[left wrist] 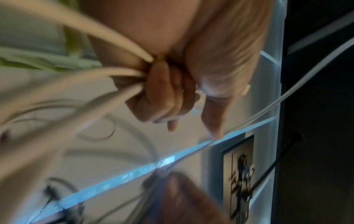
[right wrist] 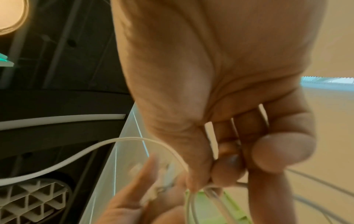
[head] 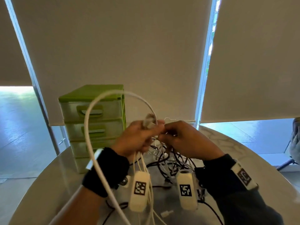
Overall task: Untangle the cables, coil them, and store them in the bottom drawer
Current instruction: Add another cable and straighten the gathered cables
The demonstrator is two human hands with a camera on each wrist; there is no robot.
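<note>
At table centre, raised above the tangle: left hand (head: 138, 137), fingers curled round several white cable (head: 90, 120) strands, one thick loop arching toward 11 o'clock. Right hand (head: 183, 140), at 3 o'clock of the left, pinching a thin white strand. Pile of black and white cables (head: 172, 161) on table (head: 243, 153), mostly unsorted. Green drawer unit (head: 92, 120) at 10 o'clock, drawers apparently closed. Progress: early; untangling under way, coiling and storing outstanding.

Glossy marble table (head: 227, 143), green plastic drawers (head: 97, 91).
</note>
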